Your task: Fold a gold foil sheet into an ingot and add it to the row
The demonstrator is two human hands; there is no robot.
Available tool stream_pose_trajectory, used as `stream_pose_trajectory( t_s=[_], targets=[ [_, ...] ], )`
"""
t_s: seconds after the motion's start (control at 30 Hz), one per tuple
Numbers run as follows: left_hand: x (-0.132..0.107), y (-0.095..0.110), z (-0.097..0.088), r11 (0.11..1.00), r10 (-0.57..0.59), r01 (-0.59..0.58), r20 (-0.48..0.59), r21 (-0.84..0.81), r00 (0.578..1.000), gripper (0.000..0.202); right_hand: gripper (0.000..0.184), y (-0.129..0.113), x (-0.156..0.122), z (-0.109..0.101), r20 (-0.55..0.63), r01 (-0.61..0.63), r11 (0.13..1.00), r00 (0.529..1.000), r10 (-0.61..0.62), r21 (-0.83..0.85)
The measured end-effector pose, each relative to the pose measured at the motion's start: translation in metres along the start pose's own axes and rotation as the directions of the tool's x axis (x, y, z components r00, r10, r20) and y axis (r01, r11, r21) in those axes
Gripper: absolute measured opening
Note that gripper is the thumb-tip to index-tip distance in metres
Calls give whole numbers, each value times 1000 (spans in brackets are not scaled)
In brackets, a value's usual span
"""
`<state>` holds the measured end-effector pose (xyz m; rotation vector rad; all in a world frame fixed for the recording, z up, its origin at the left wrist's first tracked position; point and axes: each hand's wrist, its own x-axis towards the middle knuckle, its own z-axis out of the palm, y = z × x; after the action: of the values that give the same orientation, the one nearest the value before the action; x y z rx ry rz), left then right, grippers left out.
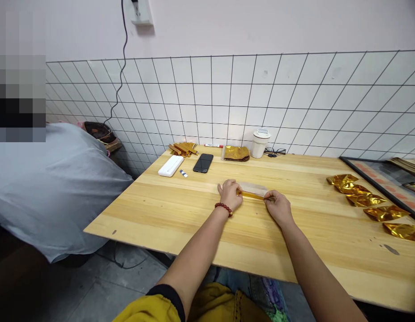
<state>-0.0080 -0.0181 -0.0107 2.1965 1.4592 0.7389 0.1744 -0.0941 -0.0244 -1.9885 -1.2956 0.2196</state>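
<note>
White, black-lined tiles (222,96) back my pale wooden worktop (180,210). Near its middle, my left grip (230,195) and right grip (279,208) each pinch 1 end of a narrow, gold-and-whitish paper strip (253,189); gentle, equal tension should keep its gold edge straight.

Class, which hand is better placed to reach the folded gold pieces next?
Probably the right hand: it is nearer the folded gold pieces than the left hand. Both hold the paper strip.

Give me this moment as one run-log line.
left hand: pinching folded paper, left end | right hand: pinching right end | table, right side: gold folded pieces | beyond hands: black phone
</note>
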Motion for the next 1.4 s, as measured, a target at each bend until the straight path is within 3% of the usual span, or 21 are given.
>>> stream_pose_trajectory(
  t_s=[0.13, 0.23, 0.43, 0.5, 0.73, 0.9, 1.07, 1.13, 1.3, 1.4],
  targets=[
    [0, 0, 1, 999, -6, 6, -10, -38, 1000, 14, 16, 3, -1, 2, -40, 93, 996, 995, -93, 13],
    [0, 0, 0, 999, -16, 16, 9, -52, 1000, 14, 9, 6, -1, 6, -84, 82, 996, 993, -79, 32],
    [-1, 1, -2, 997, -10, 9, -10, -74, 1000, 39, 51, 10, 2, 10, -133, 62, 997, 989, -57, 37],
    [-1, 2, -3, 996, -2, 0, -19, -86, 1000, 39, 55, 12, 2, 11, -130, 73, 997, 989, -70, 20],
    [-1, 3, -3, 998, 5, -6, -14, -67, 1000, 25, 34, 10, 1, 11, -30, 82, 987, 996, -87, -140],
    [1, 2, -3, 997, -45, 42, -46, -63, 998, 29, 31, 9, 2, 10, -42, 97, 985, 994, -103, -141],
    [1, 2, -3, 996, -82, 83, -43, 27, 996, 49, 24, 10, 4, 10, -27, 110, 985, 993, -115, -131],
    [1, 2, -3, 997, -65, 65, 1, 30, 998, 51, 32, 10, 4, 10, -35, 74, 993, 996, -78, -96],
    [1, 1, -2, 998, -59, 59, 5, 5, 998, 54, 74, 10, 4, 10, -79, 6, 999, 997, -3, 34],
    [2, 0, -2, 998, -57, 57, -2, -7, 998, 55, 69, 11, 3, 10, -72, 41, 999, 997, -41, 8]
  ],
)
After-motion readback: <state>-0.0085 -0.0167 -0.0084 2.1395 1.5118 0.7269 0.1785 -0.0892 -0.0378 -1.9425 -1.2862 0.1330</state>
